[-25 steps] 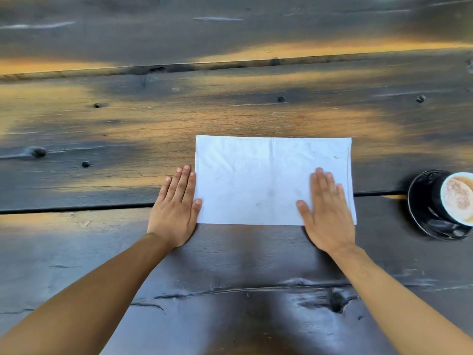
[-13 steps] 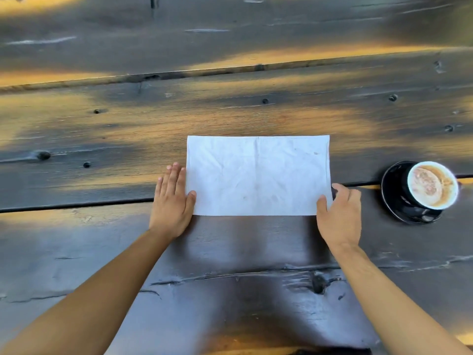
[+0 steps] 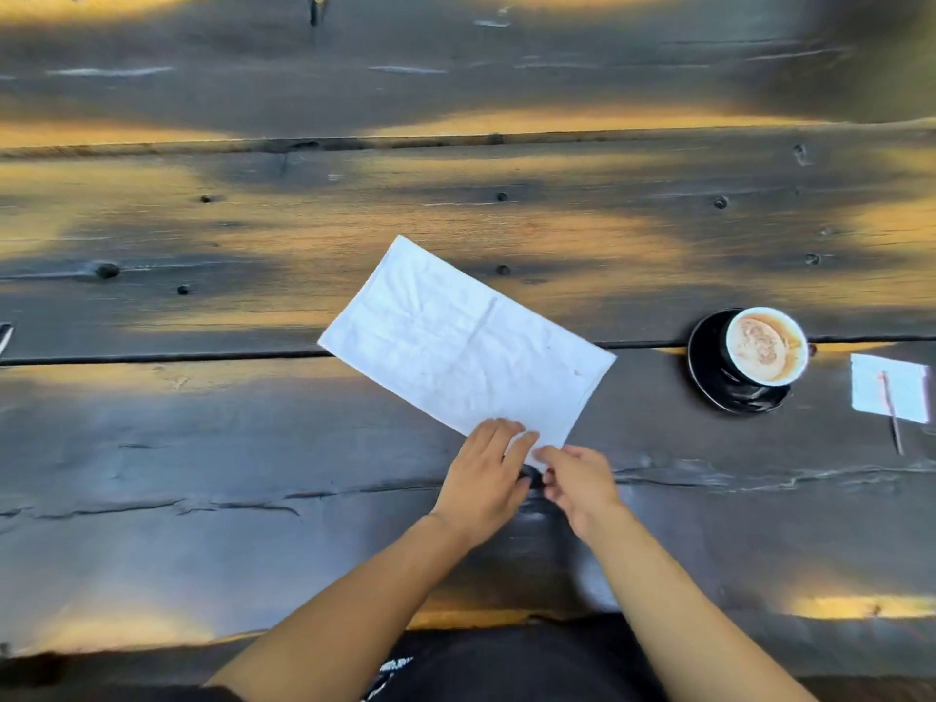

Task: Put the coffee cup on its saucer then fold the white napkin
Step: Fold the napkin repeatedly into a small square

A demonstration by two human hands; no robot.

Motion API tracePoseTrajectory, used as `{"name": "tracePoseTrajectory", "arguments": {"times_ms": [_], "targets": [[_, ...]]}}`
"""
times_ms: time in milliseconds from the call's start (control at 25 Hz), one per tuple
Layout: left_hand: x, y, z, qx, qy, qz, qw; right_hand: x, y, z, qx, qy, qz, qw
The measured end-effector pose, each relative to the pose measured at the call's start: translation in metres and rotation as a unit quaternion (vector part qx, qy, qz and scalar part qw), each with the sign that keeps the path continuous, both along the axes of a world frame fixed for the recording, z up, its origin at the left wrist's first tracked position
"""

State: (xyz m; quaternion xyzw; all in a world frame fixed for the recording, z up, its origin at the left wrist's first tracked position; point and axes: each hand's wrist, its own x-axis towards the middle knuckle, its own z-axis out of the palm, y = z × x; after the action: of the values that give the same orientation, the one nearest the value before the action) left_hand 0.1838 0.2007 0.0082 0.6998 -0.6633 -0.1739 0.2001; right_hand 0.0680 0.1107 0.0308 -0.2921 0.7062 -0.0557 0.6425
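Pinching the near corner of the white napkin (image 3: 466, 347), the left hand (image 3: 481, 478) and right hand (image 3: 577, 481) are meeting there, fingers curled in a grip on the cloth. The napkin is lying folded and skewed on the dark wooden worktop (image 3: 202, 448). Well to its right, the coffee cup (image 3: 766, 347) is sitting on its black saucer (image 3: 709, 377).
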Motion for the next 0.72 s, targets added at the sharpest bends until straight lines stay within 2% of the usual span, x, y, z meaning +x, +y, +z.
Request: {"name": "tracePoseTrajectory", "arguments": {"times_ms": [40,120,200,280,320,360,440,520,600,720], "targets": [[-0.003,0.009,0.0,-0.008,0.013,0.011,1.0,-0.002,0.012,0.009,0.03,-0.021,0.017,0.999],[-0.004,0.027,0.004,-0.013,0.045,0.029,0.999,-0.006,0.03,0.025,0.02,-0.023,0.085,0.996],[-0.003,0.044,0.011,-0.001,0.06,0.051,0.997,-0.012,0.042,0.034,-0.068,0.056,0.157,0.984],[-0.002,0.059,0.016,0.006,0.08,0.088,0.993,-0.021,0.049,0.038,-0.177,0.137,0.19,0.956],[-0.002,0.065,0.018,0.009,0.098,0.113,0.989,-0.026,0.051,0.037,-0.242,0.144,0.23,0.932],[-0.003,0.07,0.022,0.017,0.125,0.143,0.982,-0.033,0.051,0.036,-0.315,0.137,0.308,0.887],[-0.004,0.079,0.031,0.034,0.192,0.203,0.96,-0.041,0.046,0.028,-0.421,0.102,0.493,0.754],[-0.003,0.087,0.041,0.042,0.253,0.27,0.928,-0.042,0.036,0.02,-0.475,0.06,0.589,0.651],[-0.001,0.097,0.052,0.025,0.3,0.331,0.894,-0.043,0.025,0.011,-0.502,0.055,0.619,0.602],[0.007,0.109,0.067,0.009,0.357,0.426,0.831,-0.049,0.007,0.009,-0.506,0.069,0.609,0.607]]}}
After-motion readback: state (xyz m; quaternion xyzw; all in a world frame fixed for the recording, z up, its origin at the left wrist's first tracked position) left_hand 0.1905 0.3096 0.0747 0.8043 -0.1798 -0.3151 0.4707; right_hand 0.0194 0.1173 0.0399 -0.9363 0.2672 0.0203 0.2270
